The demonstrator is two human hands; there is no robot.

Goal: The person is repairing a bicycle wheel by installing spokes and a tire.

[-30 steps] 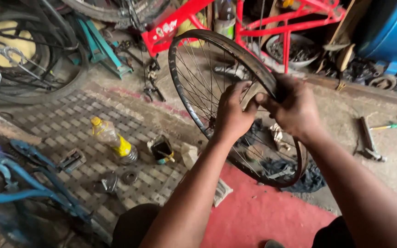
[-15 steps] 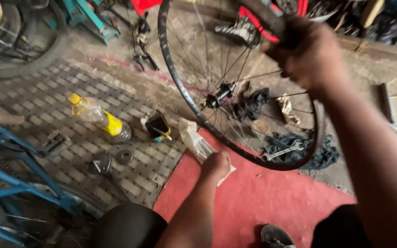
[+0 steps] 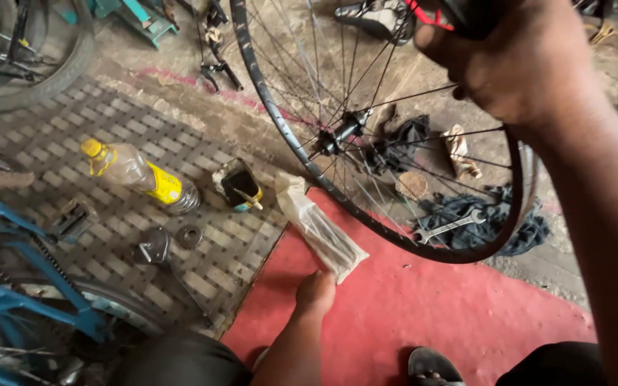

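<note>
Item, largest first: a black spoked bicycle wheel rim without tyre point(image 3: 296, 146), standing upright on edge across the boundary of bare concrete floor point(image 3: 423, 86) and a red floor mat point(image 3: 423, 307), its black hub point(image 3: 341, 132) at centre. The right hand point(image 3: 520, 61) is closed over the top of the rim and steadies it; the fingers wrap around the rim, so the grip reads as firm. Behind the spokes lie a heap of dark cloth rags point(image 3: 495, 214), a silver open-ended spanner point(image 3: 448, 227) and a crumpled pale scrap point(image 3: 459, 150). To the left, a grey lattice-pattern floor mat point(image 3: 59, 143) carries a clear plastic bottle with yellow cap and yellow label point(image 3: 137, 175), lying on its side; a small open black tin point(image 3: 239, 186); a metal fitting point(image 3: 153, 246) beside a small steel ring point(image 3: 189, 236). A blue bicycle frame point(image 3: 30, 279) occupies the lower left corner. Smallest entry of note: a long clear plastic packet point(image 3: 321, 230), lying slantwise at the edge of the red mat, just beside the bottom of the rim. The left hand point(image 3: 315, 293) reaches down, fingertips touching the packet's near end; whether it has gripped the packet cannot be told. Judged step: fetching the packet while the wheel is held. The next move calls for a pinch on thin, slippery film, one-handed, with the wheel kept from rolling.
</note>
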